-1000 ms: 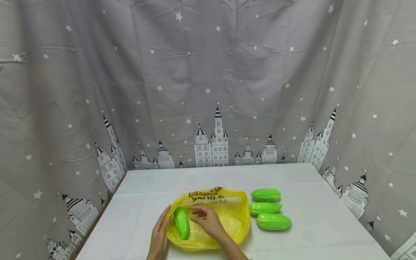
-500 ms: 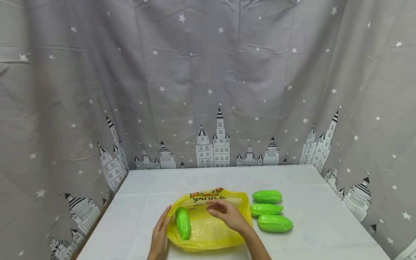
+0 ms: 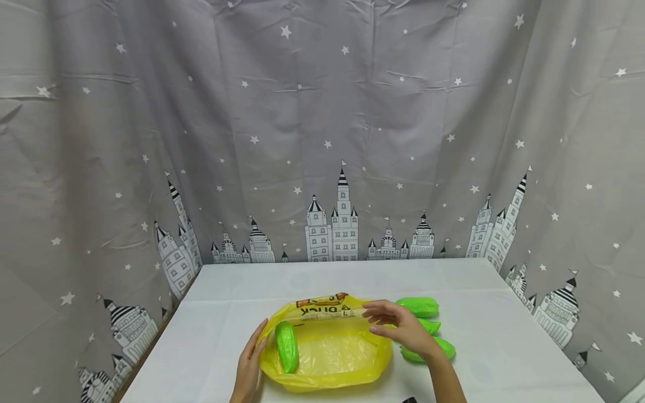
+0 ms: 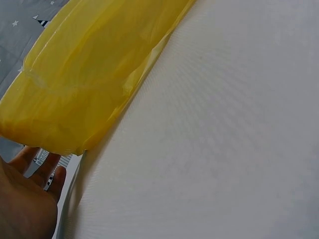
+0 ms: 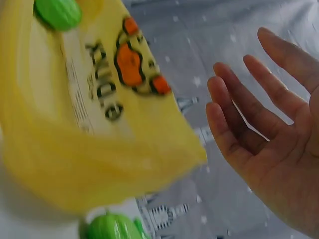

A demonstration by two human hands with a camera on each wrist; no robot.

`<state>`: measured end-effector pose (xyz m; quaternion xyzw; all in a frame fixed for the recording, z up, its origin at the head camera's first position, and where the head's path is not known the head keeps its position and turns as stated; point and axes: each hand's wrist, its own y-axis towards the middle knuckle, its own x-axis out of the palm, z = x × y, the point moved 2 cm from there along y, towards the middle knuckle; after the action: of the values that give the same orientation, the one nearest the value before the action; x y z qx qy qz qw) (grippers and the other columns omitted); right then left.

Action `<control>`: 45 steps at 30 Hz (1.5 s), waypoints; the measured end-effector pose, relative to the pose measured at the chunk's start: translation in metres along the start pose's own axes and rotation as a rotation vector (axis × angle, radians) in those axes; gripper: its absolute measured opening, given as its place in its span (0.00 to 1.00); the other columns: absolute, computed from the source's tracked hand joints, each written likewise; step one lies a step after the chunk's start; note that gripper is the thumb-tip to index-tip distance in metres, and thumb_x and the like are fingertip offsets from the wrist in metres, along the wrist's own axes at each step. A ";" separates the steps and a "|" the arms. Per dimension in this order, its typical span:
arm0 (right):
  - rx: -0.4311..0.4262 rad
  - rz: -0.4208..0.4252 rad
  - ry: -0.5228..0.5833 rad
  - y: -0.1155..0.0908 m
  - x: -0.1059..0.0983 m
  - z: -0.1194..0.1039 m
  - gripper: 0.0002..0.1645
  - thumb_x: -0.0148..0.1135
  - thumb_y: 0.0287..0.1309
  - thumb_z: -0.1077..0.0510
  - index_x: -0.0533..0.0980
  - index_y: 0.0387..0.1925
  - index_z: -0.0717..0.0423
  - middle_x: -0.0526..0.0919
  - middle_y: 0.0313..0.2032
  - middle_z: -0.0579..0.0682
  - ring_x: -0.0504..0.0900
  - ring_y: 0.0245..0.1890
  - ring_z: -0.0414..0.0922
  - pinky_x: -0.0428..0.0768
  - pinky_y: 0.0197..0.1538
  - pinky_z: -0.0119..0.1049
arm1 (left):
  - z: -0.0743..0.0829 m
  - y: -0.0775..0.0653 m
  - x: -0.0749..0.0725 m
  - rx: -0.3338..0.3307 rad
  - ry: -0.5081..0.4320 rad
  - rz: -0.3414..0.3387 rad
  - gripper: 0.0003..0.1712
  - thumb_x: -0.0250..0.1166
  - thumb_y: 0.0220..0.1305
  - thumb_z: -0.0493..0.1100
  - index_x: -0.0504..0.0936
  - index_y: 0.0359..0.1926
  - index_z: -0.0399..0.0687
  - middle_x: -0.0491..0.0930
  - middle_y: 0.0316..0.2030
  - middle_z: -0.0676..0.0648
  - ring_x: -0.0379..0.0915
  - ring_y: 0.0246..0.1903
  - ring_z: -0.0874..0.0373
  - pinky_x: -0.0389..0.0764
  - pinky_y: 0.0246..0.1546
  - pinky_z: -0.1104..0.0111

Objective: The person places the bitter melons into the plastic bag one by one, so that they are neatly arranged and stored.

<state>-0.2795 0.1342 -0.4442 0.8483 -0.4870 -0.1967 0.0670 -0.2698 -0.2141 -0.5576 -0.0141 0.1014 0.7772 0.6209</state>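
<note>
Loosely extended fingers [image 5: 274, 84], left hand [image 3: 248, 364] touching bag [image 3: 327, 383], right one [image 3: 410, 331] part-hiding gourds [image 3: 422, 306], curtain [image 3: 312, 123] behind.

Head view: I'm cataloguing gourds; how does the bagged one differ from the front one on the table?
The bagged gourd sits in the yellow bag; the front gourd lies on the table. The bagged gourd runs up the picture, the front gourd crosswise. The right arm partly covers the front gourd, not the bagged gourd. Both are bright green.

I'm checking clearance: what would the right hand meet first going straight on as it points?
Likely the yellow printed plastic bag, though the right hand may be high enough to clear it; depth is unclear.
</note>
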 end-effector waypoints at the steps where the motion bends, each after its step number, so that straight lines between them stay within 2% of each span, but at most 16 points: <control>1: 0.006 0.012 -0.007 -0.003 -0.005 0.002 0.27 0.62 0.56 0.61 0.69 0.57 0.65 0.77 0.50 0.62 0.77 0.46 0.50 0.76 0.51 0.37 | 0.000 0.000 0.000 -0.004 0.000 -0.003 0.31 0.48 0.69 0.57 0.63 0.67 0.48 0.59 0.66 0.48 0.47 0.67 0.50 0.50 0.66 0.54; 4: 0.041 0.044 -0.004 -0.012 -0.021 0.006 0.29 0.63 0.55 0.60 0.68 0.58 0.65 0.75 0.50 0.65 0.75 0.49 0.53 0.76 0.52 0.38 | 0.001 -0.001 0.001 -0.013 0.005 -0.010 0.32 0.48 0.68 0.58 0.62 0.67 0.48 0.59 0.66 0.47 0.46 0.67 0.49 0.49 0.66 0.53; 8: 0.074 0.100 -0.011 -0.024 -0.040 0.013 0.29 0.63 0.55 0.62 0.67 0.57 0.66 0.75 0.50 0.65 0.74 0.50 0.59 0.76 0.52 0.37 | 0.000 0.000 0.000 -0.006 0.003 -0.011 0.31 0.48 0.68 0.57 0.62 0.67 0.49 0.59 0.66 0.48 0.46 0.67 0.50 0.49 0.66 0.52; 13: 0.097 0.150 0.009 -0.036 -0.056 0.029 0.28 0.63 0.55 0.63 0.67 0.58 0.65 0.74 0.51 0.66 0.75 0.50 0.52 0.76 0.51 0.34 | 0.000 -0.001 0.000 -0.009 0.006 -0.006 0.31 0.49 0.68 0.57 0.62 0.67 0.48 0.59 0.66 0.47 0.46 0.67 0.49 0.49 0.66 0.53; 16: 0.117 0.155 -0.014 -0.043 -0.062 0.040 0.29 0.62 0.55 0.63 0.67 0.58 0.66 0.73 0.52 0.66 0.75 0.50 0.54 0.76 0.51 0.35 | 0.000 -0.002 0.001 -0.017 -0.001 0.000 0.32 0.50 0.68 0.57 0.62 0.67 0.47 0.59 0.66 0.47 0.47 0.67 0.49 0.49 0.66 0.53; 20: 0.137 0.144 -0.048 -0.051 -0.068 0.051 0.28 0.62 0.55 0.64 0.67 0.57 0.67 0.73 0.52 0.67 0.72 0.51 0.61 0.75 0.53 0.37 | 0.000 -0.004 0.001 -0.024 -0.012 0.002 0.31 0.50 0.68 0.56 0.63 0.67 0.47 0.59 0.66 0.47 0.47 0.67 0.50 0.50 0.66 0.54; 25: 0.153 0.121 -0.084 -0.058 -0.073 0.058 0.27 0.64 0.54 0.63 0.69 0.55 0.67 0.73 0.52 0.67 0.72 0.51 0.62 0.75 0.53 0.41 | 0.000 -0.003 0.000 -0.017 0.006 0.004 0.31 0.49 0.69 0.56 0.63 0.67 0.47 0.59 0.66 0.48 0.47 0.67 0.50 0.49 0.66 0.54; 30: 0.147 0.116 -0.158 -0.064 -0.078 0.064 0.27 0.66 0.52 0.60 0.71 0.53 0.65 0.75 0.50 0.65 0.74 0.49 0.58 0.75 0.52 0.43 | 0.002 -0.001 0.001 -0.005 0.002 -0.001 0.31 0.49 0.69 0.57 0.63 0.67 0.48 0.59 0.66 0.48 0.47 0.67 0.50 0.49 0.66 0.54; 34: 0.132 0.125 -0.289 -0.069 -0.083 0.069 0.26 0.68 0.50 0.58 0.74 0.51 0.61 0.78 0.48 0.61 0.77 0.47 0.55 0.75 0.50 0.49 | 0.002 -0.001 0.001 -0.008 0.000 -0.003 0.31 0.48 0.69 0.57 0.63 0.67 0.48 0.59 0.67 0.48 0.46 0.67 0.50 0.49 0.66 0.53; 38: 0.152 0.127 -0.393 -0.072 -0.088 0.073 0.25 0.68 0.49 0.55 0.76 0.50 0.58 0.80 0.46 0.57 0.77 0.45 0.54 0.74 0.47 0.54 | 0.001 -0.002 0.000 -0.005 0.010 0.000 0.30 0.48 0.69 0.56 0.63 0.67 0.47 0.58 0.67 0.47 0.46 0.67 0.50 0.48 0.66 0.53; 45: 0.186 0.098 -0.437 -0.073 -0.093 0.077 0.24 0.68 0.49 0.54 0.77 0.49 0.57 0.81 0.46 0.54 0.77 0.45 0.52 0.75 0.45 0.49 | 0.000 -0.001 0.000 -0.003 0.008 0.010 0.30 0.49 0.69 0.56 0.63 0.67 0.48 0.59 0.66 0.48 0.47 0.67 0.51 0.50 0.66 0.55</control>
<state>-0.2935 0.2570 -0.5123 0.7634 -0.5466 -0.3265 -0.1088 -0.2693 -0.2138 -0.5573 -0.0174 0.1027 0.7805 0.6164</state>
